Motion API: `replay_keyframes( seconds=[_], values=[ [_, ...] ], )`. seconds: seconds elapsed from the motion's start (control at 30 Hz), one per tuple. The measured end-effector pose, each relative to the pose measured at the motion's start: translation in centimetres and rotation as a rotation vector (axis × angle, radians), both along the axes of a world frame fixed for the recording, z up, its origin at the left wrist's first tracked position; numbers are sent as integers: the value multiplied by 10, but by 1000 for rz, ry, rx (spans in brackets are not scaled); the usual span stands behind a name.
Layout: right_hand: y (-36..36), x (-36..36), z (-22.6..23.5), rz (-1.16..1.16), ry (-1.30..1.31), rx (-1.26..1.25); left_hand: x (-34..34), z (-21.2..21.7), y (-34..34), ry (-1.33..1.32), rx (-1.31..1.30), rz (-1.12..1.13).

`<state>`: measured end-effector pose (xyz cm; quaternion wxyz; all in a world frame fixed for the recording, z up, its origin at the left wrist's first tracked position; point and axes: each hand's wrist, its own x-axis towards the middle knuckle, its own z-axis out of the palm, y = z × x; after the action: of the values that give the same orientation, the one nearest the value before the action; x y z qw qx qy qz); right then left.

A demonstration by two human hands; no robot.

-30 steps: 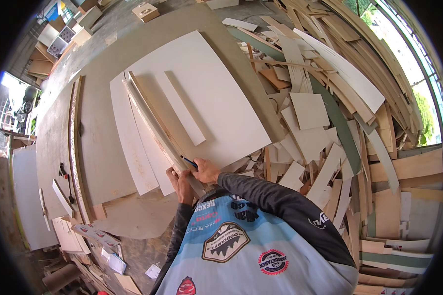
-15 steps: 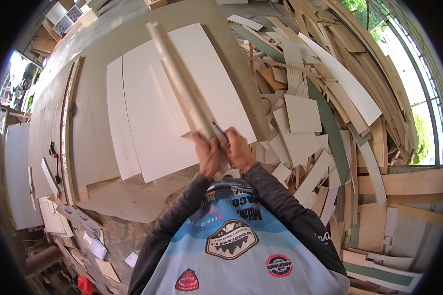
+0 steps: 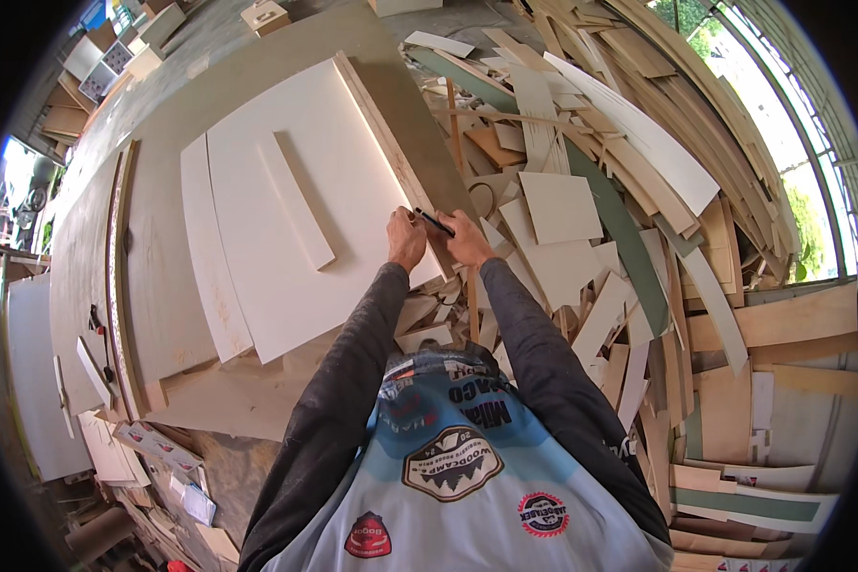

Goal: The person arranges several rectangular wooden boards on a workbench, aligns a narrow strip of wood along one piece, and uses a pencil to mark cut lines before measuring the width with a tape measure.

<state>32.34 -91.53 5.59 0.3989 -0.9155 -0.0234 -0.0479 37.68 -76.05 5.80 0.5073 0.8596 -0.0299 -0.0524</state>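
Observation:
A long pale wooden strip (image 3: 379, 129) lies along the right edge of a large white panel (image 3: 267, 105). My right hand (image 3: 469, 240) grips a slim dark pen (image 3: 436, 222) above the strip's near end. Close by on the left, my left hand (image 3: 407, 238) has its fingers curled together at the other end of the pen. Whatever its fingertips pinch is hidden. A short, narrow white strip (image 3: 297, 200) rests loose on the panel, left of my hands.
The panel lies on a wide brown board (image 3: 372, 48). A narrower white piece (image 3: 210, 248) adjoins its left side. Off to the right is a heap of offcuts (image 3: 562, 210), with long planks (image 3: 696, 124) beyond. Another long strip (image 3: 119, 276) lies farther left.
The long wooden strip, held raised over the panel before, now lies along the panel's right edge. Both hands have shifted away from my body, and the left has let go of the strip.

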Motion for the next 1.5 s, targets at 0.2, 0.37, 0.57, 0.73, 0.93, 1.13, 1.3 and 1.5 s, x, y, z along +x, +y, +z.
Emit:
replay_keyframes(
  seconds=[0.2,0.37,0.57,0.73,0.93,1.13,1.3,1.5],
  values=[
    [-9,17,3,-6,184,156,13,6,-6,13,-46,41],
    [-5,17,10,-28,221,218,14,7,-5,8,-36,59],
    [-5,16,9,-84,259,44,13,10,-8,17,-25,61],
    [4,12,11,-118,291,28,13,8,-5,14,-44,112],
    [2,6,2,-132,276,-102,14,4,-8,21,-102,102],
    [16,1,25,-143,367,-128,18,-9,3,-3,-126,110],
    [15,4,31,-131,376,-174,17,-8,0,-34,-122,107],
    [13,1,23,-166,341,-238,20,8,29,-169,8,169]
  ],
)
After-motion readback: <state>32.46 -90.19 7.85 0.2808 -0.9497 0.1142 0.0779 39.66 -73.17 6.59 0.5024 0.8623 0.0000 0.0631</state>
